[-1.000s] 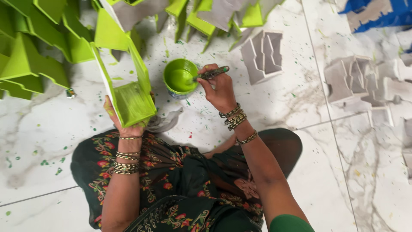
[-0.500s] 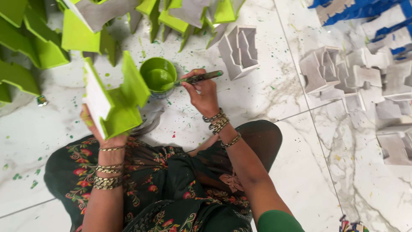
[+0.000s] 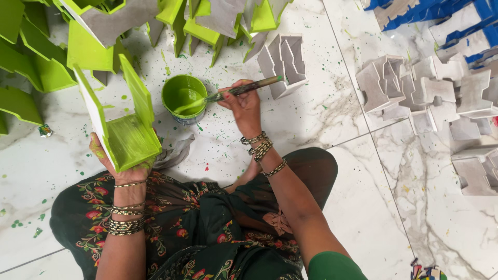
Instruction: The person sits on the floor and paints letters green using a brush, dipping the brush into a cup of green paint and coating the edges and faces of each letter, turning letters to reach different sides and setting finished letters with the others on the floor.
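We cup a green-painted piece (image 3: 127, 137) from below in our left hand (image 3: 122, 168), fingers curled under it; right of it, our right hand (image 3: 244, 106) pinches a brush (image 3: 236, 92) dipping into the green paint bowl (image 3: 184, 96) on the floor (image 3: 321, 119)

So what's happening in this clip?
A person sits on a paint-spattered marble floor. The left hand holds up a green-painted shelf piece. The right hand holds a brush, its tip dipped in a small pot of green paint. Finished green pieces lie at upper left; unpainted grey ones wait on the right.
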`<state>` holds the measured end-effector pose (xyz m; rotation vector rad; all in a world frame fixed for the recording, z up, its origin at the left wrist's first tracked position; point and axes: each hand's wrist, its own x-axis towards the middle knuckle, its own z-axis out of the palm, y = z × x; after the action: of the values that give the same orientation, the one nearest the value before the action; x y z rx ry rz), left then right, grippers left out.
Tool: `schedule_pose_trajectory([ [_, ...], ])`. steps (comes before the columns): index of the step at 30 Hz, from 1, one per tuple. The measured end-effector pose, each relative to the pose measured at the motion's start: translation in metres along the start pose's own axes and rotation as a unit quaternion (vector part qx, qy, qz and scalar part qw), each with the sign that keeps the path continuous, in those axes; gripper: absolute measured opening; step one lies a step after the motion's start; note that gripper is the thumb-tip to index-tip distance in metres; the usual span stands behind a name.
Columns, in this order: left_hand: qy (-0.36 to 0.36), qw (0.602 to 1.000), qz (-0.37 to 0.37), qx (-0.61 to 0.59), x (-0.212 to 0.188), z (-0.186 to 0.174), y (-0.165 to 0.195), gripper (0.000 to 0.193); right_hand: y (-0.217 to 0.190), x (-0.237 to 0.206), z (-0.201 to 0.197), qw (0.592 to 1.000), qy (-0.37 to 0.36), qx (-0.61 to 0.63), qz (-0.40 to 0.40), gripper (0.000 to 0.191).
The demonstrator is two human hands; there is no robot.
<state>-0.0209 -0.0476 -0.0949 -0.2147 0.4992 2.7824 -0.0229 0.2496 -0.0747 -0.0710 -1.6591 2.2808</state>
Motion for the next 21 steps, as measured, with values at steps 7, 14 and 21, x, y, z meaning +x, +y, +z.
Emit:
schedule_pose_trajectory([
  [7,0.019,0.999,0.024,0.012,0.006,0.002,-0.009,0.069,-0.012,0.011,-0.028,0.982,0.089,0.159,0.051,0.027],
  [14,-0.007,1.000,-0.029,0.006,0.003,0.006,-0.023,0.067,-0.021,0.009,-0.040,0.968,0.078,0.225,0.073,0.029],
  [21,0.004,0.998,-0.041,0.043,0.002,0.005,-0.028,0.069,-0.027,0.017,-0.041,0.947,0.069,0.293,0.115,0.023],
])
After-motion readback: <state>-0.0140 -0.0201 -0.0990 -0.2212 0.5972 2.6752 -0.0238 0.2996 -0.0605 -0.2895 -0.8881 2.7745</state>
